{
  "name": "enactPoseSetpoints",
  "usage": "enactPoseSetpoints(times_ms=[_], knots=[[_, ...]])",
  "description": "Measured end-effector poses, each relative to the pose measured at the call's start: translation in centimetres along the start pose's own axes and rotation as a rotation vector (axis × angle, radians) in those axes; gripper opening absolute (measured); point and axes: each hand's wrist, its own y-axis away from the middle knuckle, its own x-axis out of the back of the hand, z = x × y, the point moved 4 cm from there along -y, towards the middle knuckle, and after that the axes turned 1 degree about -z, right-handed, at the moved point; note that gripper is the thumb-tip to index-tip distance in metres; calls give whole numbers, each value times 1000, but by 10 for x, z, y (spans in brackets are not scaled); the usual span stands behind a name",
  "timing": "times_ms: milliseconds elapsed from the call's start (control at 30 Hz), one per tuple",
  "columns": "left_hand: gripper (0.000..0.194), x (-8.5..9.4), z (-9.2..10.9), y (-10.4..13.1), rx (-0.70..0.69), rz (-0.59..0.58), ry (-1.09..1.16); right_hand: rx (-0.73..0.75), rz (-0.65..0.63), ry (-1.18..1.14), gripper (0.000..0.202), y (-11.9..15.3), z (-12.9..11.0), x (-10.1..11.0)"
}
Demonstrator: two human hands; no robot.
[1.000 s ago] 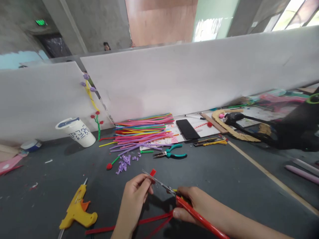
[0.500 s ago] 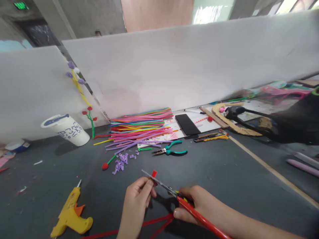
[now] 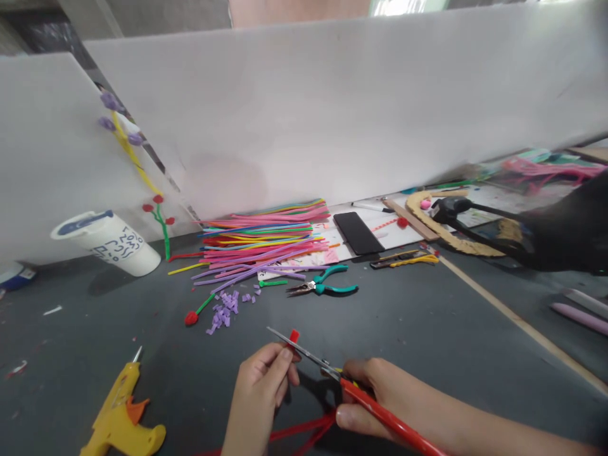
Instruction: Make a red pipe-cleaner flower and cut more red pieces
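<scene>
Between the thumb and fingers of my left hand [image 3: 266, 383] is pinched a red pipe cleaner [image 3: 294, 335], its short end poking up. My right hand [image 3: 375, 392] is closed around the red handles of a pair of scissors [image 3: 308, 356]. The scissor blades cross the red piece right at my left fingertips. Below my hands, red pipe cleaner strands [image 3: 304, 430] run over the table, partly hidden by the left wrist. Beyond the hands lie small purple cut pieces [image 3: 224, 311] and a red bud on a green stem [image 3: 192, 317].
Teal pliers [image 3: 327, 285], a phone [image 3: 357, 233] and a yellow utility knife [image 3: 406, 258] lie farther back beside a bundle of coloured pipe cleaners [image 3: 266, 240]. A yellow glue gun [image 3: 123, 418] rests at left near a tilted white cup [image 3: 114, 244]. A white partition [image 3: 332, 114] stands behind.
The view has tilted slightly down and shifted, so the background sits higher and the left items farther left. Both hands keep nearly the same pose, scissors still across the red piece.
</scene>
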Motion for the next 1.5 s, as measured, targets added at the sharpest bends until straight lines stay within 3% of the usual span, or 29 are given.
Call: enactPoseSetpoints(times_ms=[600, 1000, 1233, 1367, 1500], knots=[[31, 2, -3, -3, 49, 6, 32, -38, -33, 108, 48, -3, -3, -2], [26, -2, -9, -9, 130, 7, 109, -222, 26, -6, 34, -19, 13, -14], [26, -2, -12, -15, 148, -51, 157, -306, -38, -218, 34, -18, -2, -2], [28, -8, -11, -11, 123, -133, 131, -209, 94, -273, 16, -22, -10, 15], [28, -16, -9, -4, 113, -198, 60, -7, 272, -161, 17, -34, -11, 16]])
